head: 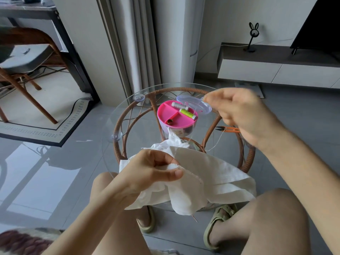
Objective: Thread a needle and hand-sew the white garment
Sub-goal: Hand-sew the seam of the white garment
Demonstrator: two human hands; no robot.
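The round glass table on its woven rattan frame carries the sewing things within easy reach of the seated person. The white cotton garment is draped over the table's near edge and down toward the knees, so the seam being worked sits up close. The left hand pinches a folded raw edge of the cloth between thumb and curled fingers, probably to keep that stretch taut and steady. The right hand is raised over the table's right side with fingers curled and tips pressed together. Motion blur hides what the tips hold, but a pale thread runs from under this hand down to the cloth, which suggests a stitch being drawn through. A thin needle-like sliver pokes out below the garment's lowest fold; whether it is the needle I cannot tell. Toward the far edge stands a round pink plastic sewing box, open, with its clear lid touching its right side and a grey spool and a yellow-green spool in the tray. Small orange thread snips lie at the right edge, ready for cutting.
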